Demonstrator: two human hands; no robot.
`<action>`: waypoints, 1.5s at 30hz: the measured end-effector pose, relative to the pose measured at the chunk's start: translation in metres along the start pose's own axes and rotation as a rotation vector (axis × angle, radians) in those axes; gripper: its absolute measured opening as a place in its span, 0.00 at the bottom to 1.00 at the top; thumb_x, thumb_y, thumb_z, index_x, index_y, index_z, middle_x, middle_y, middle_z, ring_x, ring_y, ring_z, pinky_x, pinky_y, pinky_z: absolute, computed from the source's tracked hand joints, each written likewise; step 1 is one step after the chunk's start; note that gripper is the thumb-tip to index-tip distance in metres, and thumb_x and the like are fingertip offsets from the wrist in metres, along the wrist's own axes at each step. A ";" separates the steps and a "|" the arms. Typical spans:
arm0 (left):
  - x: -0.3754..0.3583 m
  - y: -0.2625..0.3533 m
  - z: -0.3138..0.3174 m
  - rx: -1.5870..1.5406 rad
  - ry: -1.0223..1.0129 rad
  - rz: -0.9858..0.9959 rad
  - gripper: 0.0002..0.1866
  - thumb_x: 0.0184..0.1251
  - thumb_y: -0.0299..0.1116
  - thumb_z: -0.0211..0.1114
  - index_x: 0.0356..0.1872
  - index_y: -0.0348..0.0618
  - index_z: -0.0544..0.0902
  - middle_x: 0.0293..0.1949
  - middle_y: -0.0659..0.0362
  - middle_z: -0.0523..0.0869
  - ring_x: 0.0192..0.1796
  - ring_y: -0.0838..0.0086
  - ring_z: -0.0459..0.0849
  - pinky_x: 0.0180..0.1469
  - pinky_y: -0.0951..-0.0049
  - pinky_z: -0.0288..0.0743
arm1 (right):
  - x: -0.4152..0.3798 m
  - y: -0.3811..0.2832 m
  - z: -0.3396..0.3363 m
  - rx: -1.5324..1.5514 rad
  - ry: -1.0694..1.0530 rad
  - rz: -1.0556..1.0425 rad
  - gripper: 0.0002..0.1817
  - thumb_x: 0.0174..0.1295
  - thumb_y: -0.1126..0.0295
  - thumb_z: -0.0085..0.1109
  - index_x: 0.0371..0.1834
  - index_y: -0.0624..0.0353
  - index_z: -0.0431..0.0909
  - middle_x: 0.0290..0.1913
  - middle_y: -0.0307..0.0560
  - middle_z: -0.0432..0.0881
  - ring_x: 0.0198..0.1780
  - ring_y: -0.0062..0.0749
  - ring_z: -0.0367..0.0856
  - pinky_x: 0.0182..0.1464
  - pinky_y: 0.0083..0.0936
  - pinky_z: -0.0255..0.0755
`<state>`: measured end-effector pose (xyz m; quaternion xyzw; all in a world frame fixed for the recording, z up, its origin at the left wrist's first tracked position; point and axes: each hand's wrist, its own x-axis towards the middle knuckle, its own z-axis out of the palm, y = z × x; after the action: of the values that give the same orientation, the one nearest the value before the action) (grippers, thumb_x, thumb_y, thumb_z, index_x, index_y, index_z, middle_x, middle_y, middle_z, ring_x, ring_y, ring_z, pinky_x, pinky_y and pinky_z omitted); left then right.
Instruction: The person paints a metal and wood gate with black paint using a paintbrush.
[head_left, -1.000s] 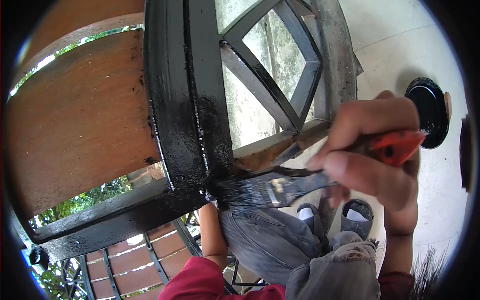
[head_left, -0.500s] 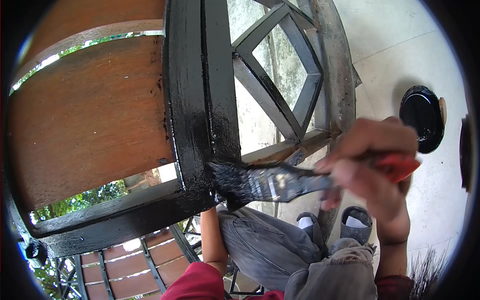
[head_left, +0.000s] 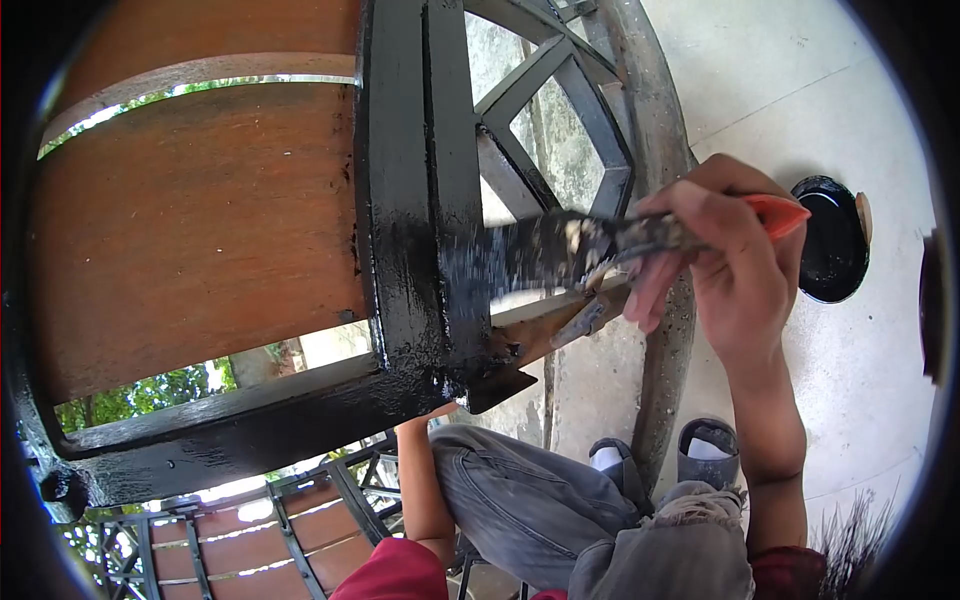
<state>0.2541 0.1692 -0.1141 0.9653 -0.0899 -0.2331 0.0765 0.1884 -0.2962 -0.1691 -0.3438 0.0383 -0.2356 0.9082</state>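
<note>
My right hand (head_left: 740, 265) is closed round a paintbrush (head_left: 575, 245) with an orange-red handle end and a paint-crusted ferrule. The blurred bristles lie against the upright bar of a black frame (head_left: 400, 280), just above its lower corner. Wet black paint shines along the bar and the lower rail. Brown boards (head_left: 200, 230) fill the frame's left side. A rusty brown bar (head_left: 545, 335) joins at the corner below the brush. My left hand (head_left: 440, 412) is beneath the lower rail, its fingers hidden; only a small part and the forearm show.
A shallow black dish (head_left: 832, 245) holding black paint stands on the pale floor at right, a brown piece at its rim. Diamond-shaped metalwork (head_left: 590, 130) lies beyond the bar. A second slatted piece (head_left: 250, 540) is at lower left. My legs (head_left: 540, 490) are below.
The brush and my right hand have moved up along the bar, away from the corner. The frame appears shifted slightly right and down in view, and the corner's end now shows.
</note>
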 end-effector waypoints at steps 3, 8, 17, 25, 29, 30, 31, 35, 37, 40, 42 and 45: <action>0.004 0.000 0.002 0.019 -0.022 -0.001 0.25 0.65 0.48 0.71 0.53 0.38 0.82 0.45 0.58 0.84 0.48 0.72 0.79 0.53 0.68 0.72 | -0.010 0.001 -0.009 -0.004 -0.022 -0.081 0.13 0.68 0.71 0.50 0.35 0.73 0.79 0.20 0.51 0.81 0.15 0.34 0.83 0.13 0.22 0.74; 0.017 0.006 0.008 0.054 -0.056 0.014 0.24 0.66 0.48 0.70 0.51 0.38 0.83 0.43 0.58 0.85 0.46 0.73 0.79 0.52 0.69 0.73 | -0.018 -0.006 -0.020 -0.111 -0.356 -0.115 0.16 0.71 0.67 0.49 0.41 0.74 0.80 0.29 0.51 0.84 0.21 0.30 0.86 0.15 0.20 0.73; 0.031 0.014 0.018 0.111 -0.124 0.017 0.22 0.67 0.48 0.70 0.49 0.38 0.85 0.40 0.59 0.86 0.43 0.75 0.81 0.49 0.70 0.74 | -0.016 -0.005 -0.012 0.070 -0.189 -0.082 0.12 0.69 0.74 0.51 0.33 0.74 0.79 0.19 0.53 0.81 0.18 0.32 0.84 0.14 0.23 0.73; 0.026 0.021 0.039 0.158 -0.224 -0.003 0.21 0.68 0.48 0.70 0.47 0.38 0.86 0.38 0.59 0.87 0.41 0.76 0.82 0.47 0.72 0.76 | -0.043 -0.022 -0.012 -0.023 -0.088 0.092 0.10 0.66 0.74 0.58 0.30 0.71 0.80 0.21 0.50 0.82 0.20 0.24 0.83 0.19 0.19 0.73; 0.016 0.017 0.050 0.174 -0.267 -0.031 0.21 0.68 0.48 0.70 0.46 0.38 0.87 0.37 0.59 0.87 0.40 0.77 0.82 0.46 0.72 0.77 | -0.061 -0.026 -0.020 -0.145 -0.036 0.124 0.07 0.59 0.76 0.60 0.28 0.71 0.81 0.20 0.50 0.83 0.21 0.30 0.85 0.22 0.21 0.77; 0.016 0.018 0.053 0.178 -0.278 -0.031 0.21 0.68 0.48 0.70 0.46 0.38 0.87 0.36 0.60 0.88 0.39 0.77 0.82 0.45 0.73 0.77 | -0.064 -0.019 -0.025 -0.314 -0.171 -0.001 0.07 0.58 0.76 0.59 0.28 0.71 0.81 0.20 0.51 0.82 0.21 0.32 0.86 0.23 0.23 0.78; 0.015 0.017 0.055 0.183 -0.288 -0.032 0.21 0.68 0.48 0.70 0.46 0.38 0.87 0.36 0.60 0.88 0.39 0.77 0.82 0.45 0.73 0.77 | -0.069 -0.016 -0.028 -0.296 -0.141 0.019 0.06 0.57 0.77 0.59 0.28 0.70 0.81 0.20 0.52 0.82 0.20 0.32 0.85 0.22 0.23 0.79; 0.003 0.051 0.051 0.105 -0.290 -0.100 0.21 0.69 0.48 0.70 0.45 0.38 0.87 0.34 0.60 0.88 0.38 0.78 0.82 0.44 0.73 0.77 | -0.077 -0.021 -0.030 -0.319 -0.011 -0.216 0.04 0.51 0.78 0.60 0.29 0.66 0.82 0.19 0.49 0.82 0.17 0.28 0.83 0.18 0.24 0.75; -0.001 0.082 0.040 -0.001 -0.355 -0.205 0.23 0.70 0.49 0.69 0.52 0.39 0.86 0.36 0.60 0.86 0.38 0.78 0.81 0.44 0.75 0.76 | -0.072 -0.013 -0.026 -0.417 -0.144 -0.327 0.04 0.53 0.77 0.61 0.29 0.65 0.83 0.19 0.49 0.82 0.16 0.27 0.82 0.18 0.24 0.75; 0.001 0.051 0.048 -0.039 -0.389 -0.156 0.25 0.71 0.49 0.67 0.61 0.43 0.81 0.39 0.61 0.85 0.39 0.77 0.80 0.46 0.76 0.75 | -0.066 -0.034 -0.026 -0.599 -0.188 -0.302 0.04 0.55 0.75 0.62 0.26 0.62 0.83 0.16 0.45 0.80 0.15 0.24 0.78 0.16 0.20 0.68; 0.002 0.051 0.047 -0.042 -0.434 -0.206 0.28 0.73 0.48 0.66 0.67 0.45 0.76 0.43 0.60 0.85 0.41 0.77 0.80 0.47 0.76 0.74 | -0.062 -0.057 -0.007 -0.420 0.065 0.014 0.03 0.52 0.76 0.63 0.22 0.60 0.83 0.18 0.42 0.80 0.14 0.22 0.77 0.16 0.18 0.64; -0.003 0.064 0.043 -0.160 -0.405 -0.113 0.27 0.73 0.48 0.65 0.66 0.45 0.76 0.44 0.58 0.85 0.45 0.76 0.81 0.49 0.74 0.75 | -0.041 -0.067 0.010 -0.688 -0.197 -0.093 0.11 0.60 0.69 0.65 0.26 0.66 0.82 0.20 0.45 0.82 0.16 0.25 0.81 0.17 0.16 0.70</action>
<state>0.2229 0.1031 -0.1381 0.8931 -0.0307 -0.4326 0.1199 0.1279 -0.3151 -0.1226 -0.6518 0.0117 -0.2158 0.7269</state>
